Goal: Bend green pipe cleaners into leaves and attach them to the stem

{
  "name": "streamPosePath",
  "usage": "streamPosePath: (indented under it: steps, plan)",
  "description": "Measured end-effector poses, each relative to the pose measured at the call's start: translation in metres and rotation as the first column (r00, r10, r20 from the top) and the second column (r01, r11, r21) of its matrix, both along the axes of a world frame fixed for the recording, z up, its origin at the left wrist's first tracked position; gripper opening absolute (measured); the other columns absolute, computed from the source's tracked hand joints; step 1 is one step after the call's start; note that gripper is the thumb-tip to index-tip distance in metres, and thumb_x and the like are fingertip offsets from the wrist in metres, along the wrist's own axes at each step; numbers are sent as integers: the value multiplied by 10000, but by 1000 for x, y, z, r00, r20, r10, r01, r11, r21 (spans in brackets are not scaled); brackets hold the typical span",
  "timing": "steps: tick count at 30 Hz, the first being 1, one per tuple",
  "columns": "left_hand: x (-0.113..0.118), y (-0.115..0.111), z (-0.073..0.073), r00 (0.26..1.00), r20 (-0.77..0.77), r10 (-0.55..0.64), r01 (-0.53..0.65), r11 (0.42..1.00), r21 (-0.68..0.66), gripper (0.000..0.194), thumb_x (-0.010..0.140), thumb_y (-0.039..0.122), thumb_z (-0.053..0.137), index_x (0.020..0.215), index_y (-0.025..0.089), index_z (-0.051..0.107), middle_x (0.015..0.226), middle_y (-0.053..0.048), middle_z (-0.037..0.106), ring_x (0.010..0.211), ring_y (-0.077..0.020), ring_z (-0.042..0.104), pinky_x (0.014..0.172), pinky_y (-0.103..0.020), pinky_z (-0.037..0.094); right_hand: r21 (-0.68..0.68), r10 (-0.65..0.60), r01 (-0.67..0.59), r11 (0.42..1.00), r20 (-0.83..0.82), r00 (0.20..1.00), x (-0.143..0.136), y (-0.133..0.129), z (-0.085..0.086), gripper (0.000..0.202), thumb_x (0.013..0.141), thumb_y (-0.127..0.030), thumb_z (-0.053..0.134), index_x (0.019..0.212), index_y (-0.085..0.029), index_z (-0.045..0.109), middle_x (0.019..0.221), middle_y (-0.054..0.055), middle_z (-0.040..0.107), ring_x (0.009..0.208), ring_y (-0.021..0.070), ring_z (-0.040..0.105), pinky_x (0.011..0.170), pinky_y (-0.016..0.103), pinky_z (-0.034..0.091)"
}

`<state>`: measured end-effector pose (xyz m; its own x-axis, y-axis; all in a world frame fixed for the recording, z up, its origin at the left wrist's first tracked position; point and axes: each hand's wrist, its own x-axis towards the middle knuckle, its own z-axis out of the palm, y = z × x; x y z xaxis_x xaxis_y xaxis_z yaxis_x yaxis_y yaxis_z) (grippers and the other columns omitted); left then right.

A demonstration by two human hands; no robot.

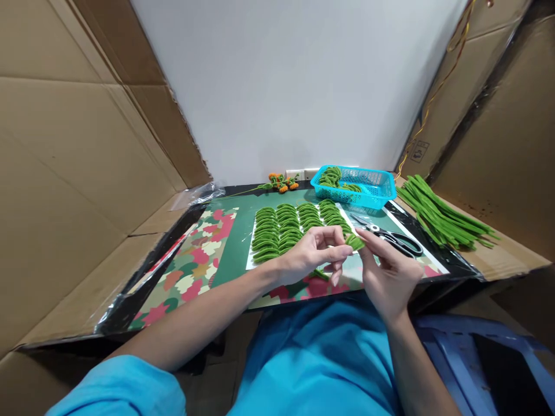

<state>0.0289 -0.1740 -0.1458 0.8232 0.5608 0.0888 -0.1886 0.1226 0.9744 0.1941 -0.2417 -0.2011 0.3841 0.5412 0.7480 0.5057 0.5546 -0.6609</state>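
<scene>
A small green fuzzy leaf, seemingly bent from chenille stem, is pinched between my two hands above the front of the table. My left hand grips its left side between thumb and forefinger. On its right side, the fingers of my right hand are closed on it. Just behind my hands, rows of similar green leaves lie on a white sheet. Another short green piece shows beneath my left hand. Black-handled scissors lie behind my right hand.
A blue plastic basket holding green pieces stands at the back. To the right lies a bundle of green stems. An orange-flowered sprig rests by the wall. Cardboard panels enclose the sides; a blue stool is lower right.
</scene>
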Motion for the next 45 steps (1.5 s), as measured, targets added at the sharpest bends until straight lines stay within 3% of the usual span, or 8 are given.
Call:
streamPosePath:
  steps: [5,13,18,30,35,38,43,45]
  plan:
    - [2,0,1,1000,2,-8,8,999,-45,428,862,463,853,828,178,535,611,29,641,497,-141,681,475,-205,386,-84,46,-57,995,-123,991,-5,1,0,230,958,-235,719,1145,-279,845,1068,49,847,892,280,830,749,383,688]
    - [4,6,-4,997,-57,61,-65,995,-79,431,846,463,855,798,163,550,594,48,589,471,-126,654,449,-196,345,77,-98,77,994,329,939,4,8,2,376,993,-118,621,1289,-284,781,1236,76,806,1118,272,790,1008,402,638]
    - [4,5,-4,986,-167,2,-3,1000,-4,438,894,537,772,801,158,573,583,42,572,440,-121,619,452,-209,360,71,-61,34,997,417,907,7,10,-4,376,1026,-113,578,1279,-303,781,1158,56,830,1029,238,815,910,334,663]
    - [2,6,-9,991,-132,28,-25,999,26,475,922,575,710,768,204,458,642,93,374,430,-66,409,421,-234,429,-68,170,-157,985,351,921,12,7,-2,368,1046,-147,564,1298,-318,771,1149,54,817,1013,231,793,890,352,636]
    - [0,9,-12,979,-201,39,-9,989,151,489,959,634,642,788,206,479,603,99,368,435,-76,391,435,-233,422,-105,188,-166,981,259,948,14,7,-6,287,1019,-149,629,1188,-298,806,1075,43,830,917,224,797,816,330,619]
    - [-3,9,-10,941,-298,161,-39,926,376,461,1014,605,569,804,201,498,583,73,454,460,-101,473,466,-238,368,-134,146,-115,984,252,957,14,10,-9,251,1009,-141,634,1144,-259,809,989,48,823,844,218,781,758,316,591]
    - [-5,7,-6,879,-254,404,-74,641,764,392,1075,464,506,813,175,550,699,40,514,621,-104,440,604,-253,317,-183,123,-65,981,326,937,11,10,-7,229,1030,-203,624,1191,-208,786,926,67,781,768,214,721,713,322,556]
    - [-4,5,-5,861,-228,455,-101,592,800,410,1090,426,458,771,175,521,697,38,502,633,-106,423,622,-261,306,-171,139,-95,981,269,953,11,9,-4,246,1021,-247,663,1245,-205,759,972,66,790,742,198,704,728,322,566]
